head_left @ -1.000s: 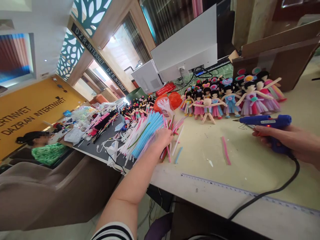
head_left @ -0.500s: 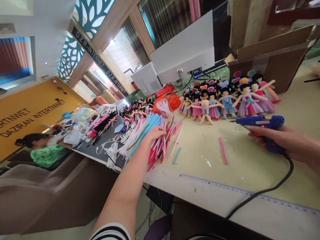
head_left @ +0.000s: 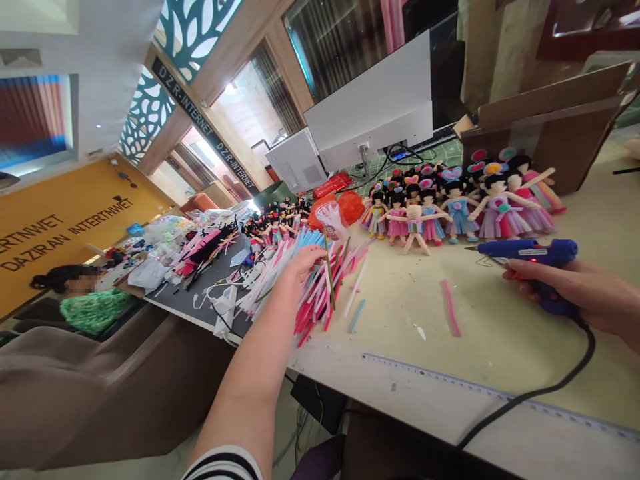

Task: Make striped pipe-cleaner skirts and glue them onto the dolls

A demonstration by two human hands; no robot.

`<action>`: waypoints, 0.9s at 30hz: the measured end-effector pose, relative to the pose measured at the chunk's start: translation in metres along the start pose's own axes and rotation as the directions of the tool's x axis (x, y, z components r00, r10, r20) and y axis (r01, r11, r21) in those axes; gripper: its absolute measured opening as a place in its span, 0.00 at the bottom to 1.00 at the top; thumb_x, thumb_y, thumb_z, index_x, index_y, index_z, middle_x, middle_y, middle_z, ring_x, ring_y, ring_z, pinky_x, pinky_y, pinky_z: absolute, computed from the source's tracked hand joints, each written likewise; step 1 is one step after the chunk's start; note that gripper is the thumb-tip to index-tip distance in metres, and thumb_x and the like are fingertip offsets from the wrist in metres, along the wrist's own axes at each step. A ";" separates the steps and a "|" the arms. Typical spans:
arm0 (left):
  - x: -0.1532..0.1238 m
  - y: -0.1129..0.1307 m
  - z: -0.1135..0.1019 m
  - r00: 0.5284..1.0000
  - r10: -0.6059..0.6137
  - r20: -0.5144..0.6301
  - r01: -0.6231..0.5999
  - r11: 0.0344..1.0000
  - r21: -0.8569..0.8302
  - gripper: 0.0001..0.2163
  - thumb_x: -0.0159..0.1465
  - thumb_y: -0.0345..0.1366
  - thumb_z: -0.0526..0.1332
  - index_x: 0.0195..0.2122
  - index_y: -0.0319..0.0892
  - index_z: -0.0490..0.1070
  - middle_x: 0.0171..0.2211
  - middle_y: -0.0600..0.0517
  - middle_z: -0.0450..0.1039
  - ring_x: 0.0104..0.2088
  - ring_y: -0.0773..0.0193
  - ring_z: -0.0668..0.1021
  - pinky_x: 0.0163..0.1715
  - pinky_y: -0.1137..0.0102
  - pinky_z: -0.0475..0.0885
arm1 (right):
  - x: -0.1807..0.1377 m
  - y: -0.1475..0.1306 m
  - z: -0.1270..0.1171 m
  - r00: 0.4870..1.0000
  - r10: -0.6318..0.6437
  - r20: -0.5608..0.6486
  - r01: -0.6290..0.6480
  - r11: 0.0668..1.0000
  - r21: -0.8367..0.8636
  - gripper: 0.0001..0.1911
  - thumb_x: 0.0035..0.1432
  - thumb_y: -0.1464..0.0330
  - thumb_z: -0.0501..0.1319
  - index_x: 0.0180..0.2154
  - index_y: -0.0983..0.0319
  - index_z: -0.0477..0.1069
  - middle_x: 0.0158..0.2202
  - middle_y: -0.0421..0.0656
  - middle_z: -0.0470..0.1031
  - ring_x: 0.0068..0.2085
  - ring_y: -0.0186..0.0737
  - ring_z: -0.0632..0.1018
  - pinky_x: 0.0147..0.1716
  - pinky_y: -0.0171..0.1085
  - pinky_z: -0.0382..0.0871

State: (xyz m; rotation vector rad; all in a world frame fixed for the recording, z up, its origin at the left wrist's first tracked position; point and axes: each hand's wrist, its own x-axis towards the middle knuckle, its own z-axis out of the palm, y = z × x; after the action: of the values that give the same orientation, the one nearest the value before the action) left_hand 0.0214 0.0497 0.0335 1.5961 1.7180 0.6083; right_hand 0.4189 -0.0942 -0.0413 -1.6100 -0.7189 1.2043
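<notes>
My left hand (head_left: 306, 260) reaches over a heap of pipe cleaners (head_left: 317, 293) in pink, white, red and blue. Its fingers are closed in a pinch at a green pipe cleaner (head_left: 329, 277), which stands out across the heap. On the right, my right hand (head_left: 555, 280) is wrapped round the handle of a blue hot glue gun (head_left: 530, 251); a small red light glows on it and the nozzle points left. Between the hands lie a short pink pipe cleaner (head_left: 451, 308) and a short blue piece (head_left: 357, 317).
Several dolls in coloured dresses (head_left: 457, 207) stand at the back, with a bare doll figure (head_left: 416, 230) in front. Behind them are a cardboard box (head_left: 540, 140) and a monitor (head_left: 375, 100). A ruler (head_left: 450, 380) lies along the front edge, crossed by the gun's black cord (head_left: 520, 400). A person (head_left: 95, 303) sits at left.
My left hand has shifted slightly up and left over the heap. The green pipe cleaner now shows much more at my fingertips. My right hand still holds the glue gun.
</notes>
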 end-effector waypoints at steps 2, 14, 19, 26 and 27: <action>-0.001 0.002 -0.001 1.000 0.000 0.006 0.000 1.000 -0.001 0.06 0.59 0.34 0.58 0.35 0.41 0.72 0.30 0.50 0.78 0.28 0.70 0.77 0.23 0.76 0.65 | 0.002 0.002 -0.001 1.000 0.004 0.009 -0.004 1.000 0.017 0.20 0.28 0.55 0.73 0.23 0.62 0.77 0.21 0.42 0.73 0.23 0.33 0.69 0.17 0.28 0.65; -0.006 -0.002 0.004 0.999 0.050 -0.003 -0.047 0.959 0.280 0.10 0.64 0.31 0.51 0.41 0.39 0.71 0.31 0.48 0.78 0.31 0.65 0.79 0.31 0.72 0.73 | 0.004 0.003 -0.002 1.000 0.019 0.023 -0.020 0.999 0.026 0.23 0.27 0.55 0.74 0.24 0.64 0.76 0.21 0.42 0.72 0.23 0.31 0.69 0.16 0.26 0.65; -0.019 -0.008 0.030 0.996 0.087 0.015 -0.081 0.838 0.539 0.10 0.64 0.36 0.55 0.43 0.41 0.70 0.40 0.44 0.79 0.42 0.55 0.81 0.41 0.65 0.73 | 0.004 0.003 -0.001 0.999 0.027 0.019 -0.028 0.999 0.023 0.19 0.32 0.57 0.73 0.25 0.63 0.76 0.21 0.42 0.72 0.23 0.32 0.69 0.17 0.26 0.65; -0.035 -0.014 0.051 0.997 0.067 0.023 -0.058 0.591 0.804 0.20 0.59 0.32 0.61 0.54 0.40 0.64 0.50 0.36 0.76 0.51 0.45 0.79 0.49 0.60 0.70 | 0.003 0.003 -0.001 0.998 -0.015 0.056 0.016 1.000 -0.009 0.26 0.20 0.54 0.76 0.22 0.63 0.75 0.18 0.40 0.70 0.22 0.30 0.67 0.16 0.25 0.61; -0.034 -0.014 0.048 0.997 0.070 0.023 -0.060 0.579 0.813 0.20 0.60 0.31 0.60 0.55 0.40 0.63 0.51 0.36 0.76 0.52 0.46 0.78 0.50 0.60 0.70 | 0.003 0.003 -0.001 0.998 -0.018 0.057 0.018 1.000 -0.011 0.27 0.18 0.54 0.76 0.22 0.63 0.75 0.18 0.40 0.70 0.22 0.30 0.67 0.16 0.26 0.60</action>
State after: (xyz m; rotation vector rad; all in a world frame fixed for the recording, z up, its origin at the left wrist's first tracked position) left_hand 0.0482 0.0087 -0.0020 2.2727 2.1017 -0.2429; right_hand 0.4211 -0.0931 -0.0450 -1.5808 -0.7764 1.2393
